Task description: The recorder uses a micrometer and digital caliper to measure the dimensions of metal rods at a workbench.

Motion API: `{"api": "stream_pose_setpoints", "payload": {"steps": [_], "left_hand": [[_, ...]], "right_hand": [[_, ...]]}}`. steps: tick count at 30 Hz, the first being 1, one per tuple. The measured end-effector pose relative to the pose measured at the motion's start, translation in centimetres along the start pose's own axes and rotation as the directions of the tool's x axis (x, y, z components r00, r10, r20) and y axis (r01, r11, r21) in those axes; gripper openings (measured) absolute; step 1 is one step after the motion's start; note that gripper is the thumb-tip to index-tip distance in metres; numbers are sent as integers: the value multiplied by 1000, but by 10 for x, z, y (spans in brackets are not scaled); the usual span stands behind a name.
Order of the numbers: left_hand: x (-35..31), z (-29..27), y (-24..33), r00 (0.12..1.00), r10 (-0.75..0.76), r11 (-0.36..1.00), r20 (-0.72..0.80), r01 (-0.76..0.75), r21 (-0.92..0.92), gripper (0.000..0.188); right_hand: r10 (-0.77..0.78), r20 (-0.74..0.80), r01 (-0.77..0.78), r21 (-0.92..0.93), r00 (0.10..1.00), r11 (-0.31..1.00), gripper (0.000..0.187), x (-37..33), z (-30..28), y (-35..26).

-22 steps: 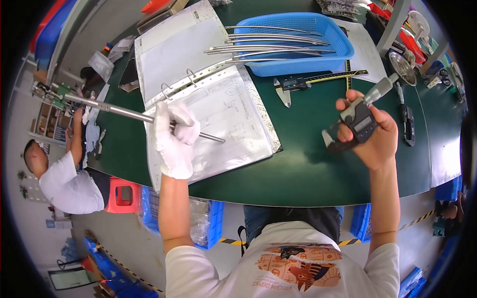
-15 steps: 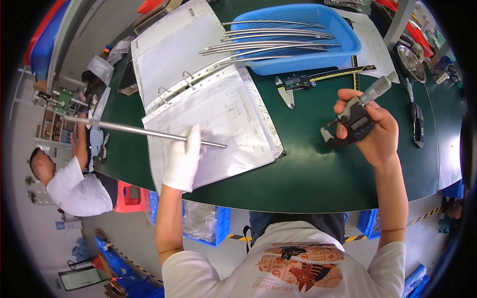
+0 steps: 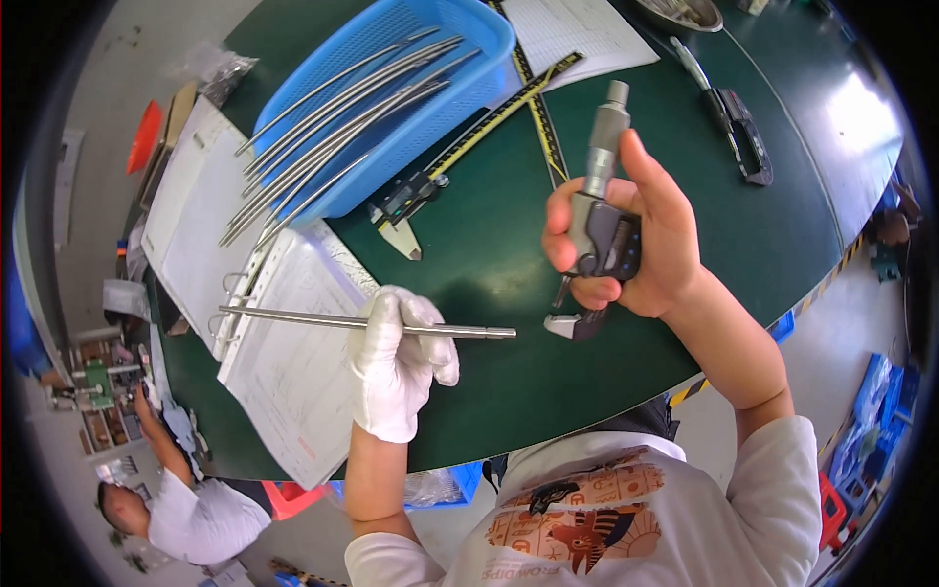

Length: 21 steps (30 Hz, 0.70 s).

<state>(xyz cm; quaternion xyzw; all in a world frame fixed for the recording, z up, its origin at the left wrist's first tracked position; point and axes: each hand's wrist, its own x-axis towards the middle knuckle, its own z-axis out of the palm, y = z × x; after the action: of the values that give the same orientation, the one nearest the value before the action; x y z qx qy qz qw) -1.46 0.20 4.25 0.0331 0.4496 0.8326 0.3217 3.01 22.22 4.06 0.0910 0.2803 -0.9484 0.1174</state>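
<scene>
metal rod [image 3: 308, 318] in left fingers [image 3: 442, 358]

The green table [image 3: 489, 406] bears a blue basket [image 3: 427, 135], binder [image 3: 289, 386] and caliper [image 3: 409, 199].

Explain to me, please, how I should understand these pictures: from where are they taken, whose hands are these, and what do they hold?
There is no machine here. A person wears a wide camera on the head, looking down, so straight edges appear bent. The picture's left is the wearer's left.

The left hand, in a white glove, holds a thin metal rod. The bare right hand holds a micrometer, a measuring tool; the rod is apart from it.

On the green table lie an open binder, a caliper and a blue basket with more rods. At far left is a co-worker.
</scene>
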Motion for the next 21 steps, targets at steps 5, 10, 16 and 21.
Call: {"api": "stream_pose_setpoints", "payload": {"steps": [5,10,16,21], "left_hand": [[-6,-1,-15,989,24,988,-146,-2,151,39],[-5,4,-21,956,82,968,-283,-9,251,42],[-8,2,-19,955,58,980,-290,1,199,44],[-7,3,-22,958,76,962,-277,2,272,45]], "right_hand": [[97,-7,-97,6,995,995,71,0,1,7],[109,-19,-110,-134,994,985,72,-1,3,16],[211,-45,-211,2,976,977,74,0,3,18],[221,-147,-236,-89,964,968,76,4,3,23]]}}
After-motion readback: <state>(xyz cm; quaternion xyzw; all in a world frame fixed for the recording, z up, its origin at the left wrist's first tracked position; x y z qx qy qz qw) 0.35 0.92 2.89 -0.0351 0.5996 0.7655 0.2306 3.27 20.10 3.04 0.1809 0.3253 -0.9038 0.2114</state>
